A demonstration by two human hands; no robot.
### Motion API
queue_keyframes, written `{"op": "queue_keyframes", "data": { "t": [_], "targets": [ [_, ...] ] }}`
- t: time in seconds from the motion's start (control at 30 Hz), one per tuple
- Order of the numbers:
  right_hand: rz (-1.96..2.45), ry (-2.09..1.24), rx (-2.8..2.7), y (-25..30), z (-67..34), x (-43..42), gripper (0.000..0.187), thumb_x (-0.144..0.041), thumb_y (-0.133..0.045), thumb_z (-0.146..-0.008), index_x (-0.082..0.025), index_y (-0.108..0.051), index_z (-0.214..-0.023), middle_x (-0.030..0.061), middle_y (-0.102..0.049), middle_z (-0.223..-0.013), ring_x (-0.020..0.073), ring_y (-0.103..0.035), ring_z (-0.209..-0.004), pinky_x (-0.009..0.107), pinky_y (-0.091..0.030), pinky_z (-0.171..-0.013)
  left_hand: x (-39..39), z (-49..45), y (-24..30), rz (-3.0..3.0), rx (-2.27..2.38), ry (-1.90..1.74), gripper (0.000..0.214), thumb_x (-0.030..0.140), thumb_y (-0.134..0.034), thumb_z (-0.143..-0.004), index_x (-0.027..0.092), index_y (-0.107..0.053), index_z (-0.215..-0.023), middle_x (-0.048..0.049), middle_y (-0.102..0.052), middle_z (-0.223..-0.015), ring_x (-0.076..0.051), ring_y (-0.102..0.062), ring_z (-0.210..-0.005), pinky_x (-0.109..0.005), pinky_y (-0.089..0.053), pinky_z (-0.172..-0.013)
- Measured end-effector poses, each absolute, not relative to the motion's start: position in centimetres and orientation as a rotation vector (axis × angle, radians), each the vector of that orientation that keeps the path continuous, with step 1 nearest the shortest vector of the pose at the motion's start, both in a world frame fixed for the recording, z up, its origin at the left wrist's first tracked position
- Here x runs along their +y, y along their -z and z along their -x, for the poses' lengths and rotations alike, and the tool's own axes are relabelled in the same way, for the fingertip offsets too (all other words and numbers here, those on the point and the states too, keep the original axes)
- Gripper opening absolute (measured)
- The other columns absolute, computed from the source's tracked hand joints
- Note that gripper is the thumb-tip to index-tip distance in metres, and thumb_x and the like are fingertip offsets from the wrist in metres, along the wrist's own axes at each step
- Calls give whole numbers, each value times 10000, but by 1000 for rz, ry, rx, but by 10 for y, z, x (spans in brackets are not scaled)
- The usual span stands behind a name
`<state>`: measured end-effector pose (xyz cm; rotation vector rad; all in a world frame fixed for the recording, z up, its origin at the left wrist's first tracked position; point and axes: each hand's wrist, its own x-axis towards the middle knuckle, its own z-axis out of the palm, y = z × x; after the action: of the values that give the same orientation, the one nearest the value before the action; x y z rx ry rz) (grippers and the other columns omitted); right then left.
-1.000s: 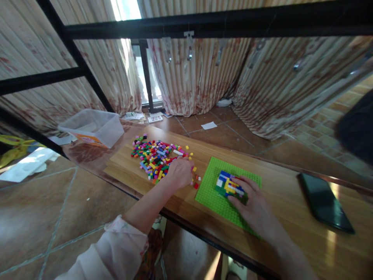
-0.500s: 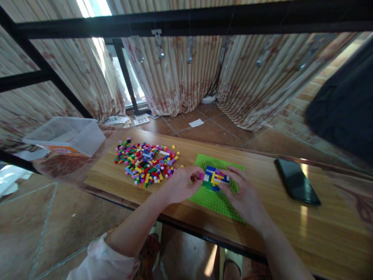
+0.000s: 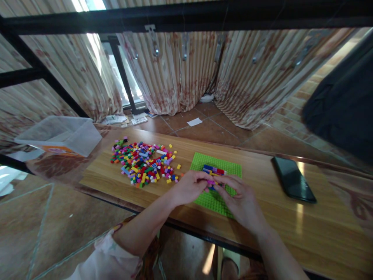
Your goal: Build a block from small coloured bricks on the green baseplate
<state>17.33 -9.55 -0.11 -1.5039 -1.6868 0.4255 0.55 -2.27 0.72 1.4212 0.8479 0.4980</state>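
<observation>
A bright pink toy brick is pinched by the fingers of my left hand. From the other side, the thumb and forefinger of my right hand close in on the same pink brick. Both hands are over a green studded baseplate. Behind the fingertips, a built cluster of blue, red, white and yellow bricks sits on the plate, and its near part is hidden by my fingers.
A pile of loose coloured bricks spreads over the wooden table on the left. A clear plastic box with an orange label stands beyond it. On the right lies a black phone. Patterned curtains hang behind.
My left hand has moved right with the pink brick, over the near part of the built cluster. My right fingers have come in from the cluster's right side to meet it.
</observation>
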Motion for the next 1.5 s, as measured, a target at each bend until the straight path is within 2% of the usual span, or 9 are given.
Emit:
{"op": "queue_keyframes", "data": {
  "t": [0.13,0.3,0.47,0.6,0.77,1.07,1.5],
  "targets": [
    [1488,-418,-1720,1,-173,-96,195,-377,-582,-910,-303,-720,-1026,20,-729,-959,204,-660,-914,361,-531,-808,-22,-8,-2,-1487,843,-505,267,130,-487,-836,138,-725,-955,-22,-692,-775,-96,-583,-622,-205,-466,-616],
    [1526,-344,-1774,3,-172,-95,165,-333,-567,-923,-272,-718,-951,23,-732,-924,207,-654,-870,375,-509,-806,-22,-7,0,-1582,837,-485,256,189,-495,-859,139,-708,-991,-32,-699,-817,-114,-612,-665,-211,-483,-618],
    [1582,-277,-1763,7,-172,-93,170,-317,-562,-923,-255,-718,-947,44,-706,-939,220,-634,-905,386,-506,-815,-15,2,-7,-1845,946,-493,233,186,-513,-848,151,-719,-950,-14,-709,-780,-128,-608,-678,-223,-471,-639],
    [1619,-199,-1724,13,-169,-91,161,-318,-585,-904,-262,-736,-904,56,-677,-987,232,-608,-955,410,-500,-863,-10,9,-12,-1986,1074,-519,231,136,-512,-824,156,-724,-912,-29,-739,-865,-151,-639,-771,-244,-480,-716],
    [1587,-167,-1715,20,-165,-87,135,-324,-630,-877,-255,-745,-866,52,-659,-981,236,-586,-981,421,-492,-881,-13,9,-7,-2106,1079,-508,237,112,-557,-781,180,-729,-931,-23,-732,-903,-154,-642,-789,-247,-484,-730],
    [1595,-162,-1671,23,-168,-88,108,-305,-658,-852,-234,-736,-827,57,-659,-990,229,-597,-951,427,-498,-877,-20,0,-3,-2263,1098,-517,169,204,-574,-856,208,-740,-892,-27,-680,-882,-145,-619,-758,-249,-457,-695],
    [1589,-139,-1636,25,-168,-86,86,-284,-670,-826,-231,-722,-784,62,-662,-984,227,-603,-933,414,-499,-853,-23,-2,2,-2348,1125,-531,172,214,-543,-886,210,-712,-856,-16,-658,-880,-148,-632,-801,-261,-469,-727]
  ]
}}
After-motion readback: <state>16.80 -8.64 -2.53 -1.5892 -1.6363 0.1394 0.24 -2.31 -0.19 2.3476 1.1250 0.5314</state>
